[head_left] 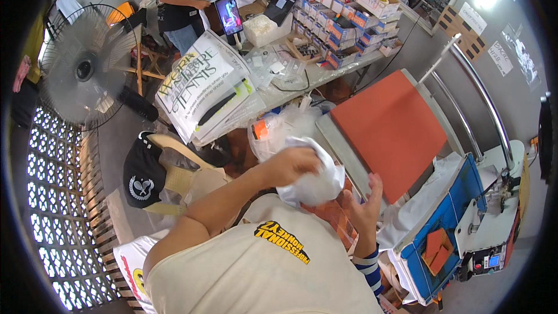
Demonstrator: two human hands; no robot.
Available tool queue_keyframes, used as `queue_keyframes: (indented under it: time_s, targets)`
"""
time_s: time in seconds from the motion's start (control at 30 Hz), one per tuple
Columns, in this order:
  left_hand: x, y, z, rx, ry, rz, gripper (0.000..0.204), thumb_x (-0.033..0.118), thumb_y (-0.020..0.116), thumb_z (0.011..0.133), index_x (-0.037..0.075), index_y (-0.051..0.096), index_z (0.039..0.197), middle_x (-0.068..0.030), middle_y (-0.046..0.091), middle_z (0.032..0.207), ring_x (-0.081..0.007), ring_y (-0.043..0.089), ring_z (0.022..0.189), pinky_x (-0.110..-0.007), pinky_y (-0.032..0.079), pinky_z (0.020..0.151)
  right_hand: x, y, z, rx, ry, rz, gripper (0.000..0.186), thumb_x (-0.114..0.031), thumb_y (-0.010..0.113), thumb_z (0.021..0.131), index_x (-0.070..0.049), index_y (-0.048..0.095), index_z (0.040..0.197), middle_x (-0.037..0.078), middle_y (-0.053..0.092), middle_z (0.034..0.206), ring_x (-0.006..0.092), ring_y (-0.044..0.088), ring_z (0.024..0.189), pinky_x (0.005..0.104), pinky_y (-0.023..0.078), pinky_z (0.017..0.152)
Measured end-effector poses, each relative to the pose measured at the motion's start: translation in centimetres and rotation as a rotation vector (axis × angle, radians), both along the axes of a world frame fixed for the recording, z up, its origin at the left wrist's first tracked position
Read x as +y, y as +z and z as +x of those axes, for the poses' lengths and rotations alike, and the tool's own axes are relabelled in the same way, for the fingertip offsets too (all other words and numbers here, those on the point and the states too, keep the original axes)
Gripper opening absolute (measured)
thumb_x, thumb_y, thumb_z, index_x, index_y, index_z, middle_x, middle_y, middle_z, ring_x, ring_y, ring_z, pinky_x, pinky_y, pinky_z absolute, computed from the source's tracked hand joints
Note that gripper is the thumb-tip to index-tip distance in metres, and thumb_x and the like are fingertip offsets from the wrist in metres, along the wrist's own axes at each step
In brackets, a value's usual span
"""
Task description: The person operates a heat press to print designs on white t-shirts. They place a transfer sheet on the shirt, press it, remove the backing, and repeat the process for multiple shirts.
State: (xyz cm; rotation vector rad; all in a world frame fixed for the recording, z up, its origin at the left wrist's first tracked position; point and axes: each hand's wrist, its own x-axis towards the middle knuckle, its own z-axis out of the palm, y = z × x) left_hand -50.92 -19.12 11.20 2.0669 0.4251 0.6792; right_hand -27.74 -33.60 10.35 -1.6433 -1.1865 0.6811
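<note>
A crumpled white cloth (321, 185) is bunched up in front of my chest. My left hand (295, 163) reaches across with its fingers closed on the top of it; the hand is slightly blurred. Just to the right of the cloth is my right hand (364, 212), empty, its fingers raised and apart. A striped blue and white band circles my right wrist. Beyond the cloth lies a clear plastic bag (264, 139) with an orange patch. The flat orange-red pad (392, 131) of a machine with chrome bars stands to the right of my hands.
A worktable (334, 78) holds printed white fabric (203, 81), a lit phone (229, 14) and stacked small boxes (349, 11). A fan (85, 70) and a black cap (141, 171) are at left. Another person (174, 6) stands behind the table. A sewing machine (494, 215) and blue tray (415, 256) are at right.
</note>
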Motion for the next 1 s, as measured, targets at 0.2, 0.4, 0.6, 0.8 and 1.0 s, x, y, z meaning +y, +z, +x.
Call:
queue_keyframes:
  time_s: [0.2, 0.4, 0.6, 0.8, 1.0]
  targets:
    - [-6.2, 4.9, 4.2, 0.097, -0.271, 0.249, 0.025, 0.005, 0.075, 0.075, 0.008, 0.07, 0.099, -0.0108, 0.062, 0.099, -0.0322, 0.062, 0.092, -0.04, 0.051, 0.079, -4.4, -0.6, 3.3, -0.292, 0.389, 0.12, 0.055, -0.014, 0.084, 0.071, -0.001, 0.065, 0.122, 0.021, 0.051, 0.142, 0.0337, 0.048, 0.132, 0.04, 0.043, 0.105]
    - [-5.0, 2.0, 1.4, 0.46, 0.214, 0.287, 0.027, 0.006, 0.078, 0.075, 0.006, 0.066, 0.1, -0.0112, 0.064, 0.095, -0.0311, 0.063, 0.095, -0.04, 0.051, 0.082, -10.3, -1.4, 6.1, 0.579, 0.314, 0.069, 0.036, -0.003, 0.081, 0.073, -0.004, 0.069, 0.107, 0.008, 0.069, 0.109, 0.016, 0.064, 0.1, 0.0322, 0.049, 0.092]
    - [-2.8, 1.3, 2.7, 0.011, 0.091, -0.505, 0.027, 0.008, 0.078, 0.084, 0.008, 0.051, 0.083, 0.0006, 0.061, 0.087, -0.006, 0.051, 0.084, -0.027, 0.044, 0.073, -12.0, -1.5, 8.1, 0.738, -0.016, 0.054, 0.045, -0.001, 0.079, 0.077, -0.005, 0.056, 0.115, 0.006, 0.064, 0.098, 0.0127, 0.061, 0.085, 0.0266, 0.049, 0.073]
    - [3.1, 4.1, 6.2, 0.287, -0.071, 0.101, 0.026, 0.014, 0.083, 0.076, 0.008, 0.065, 0.092, -0.0033, 0.065, 0.087, -0.0147, 0.062, 0.075, -0.032, 0.049, 0.067, -11.9, 0.9, 11.1, 0.064, -0.307, -0.312, 0.008, -0.001, 0.075, 0.08, 0.0, 0.067, 0.083, -0.001, 0.06, 0.069, 0.0094, 0.052, 0.064, 0.0252, 0.042, 0.06]
    - [13.9, 2.6, 5.3, 0.537, -0.309, 0.563, 0.023, 0.009, 0.079, 0.071, 0.008, 0.072, 0.093, -0.0076, 0.061, 0.088, -0.0311, 0.064, 0.083, -0.04, 0.052, 0.072, -15.8, 0.6, 14.0, 0.015, -0.277, -0.314, 0.026, 0.003, 0.075, 0.075, -0.002, 0.061, 0.097, 0.001, 0.058, 0.088, 0.0062, 0.05, 0.072, 0.0235, 0.042, 0.062]
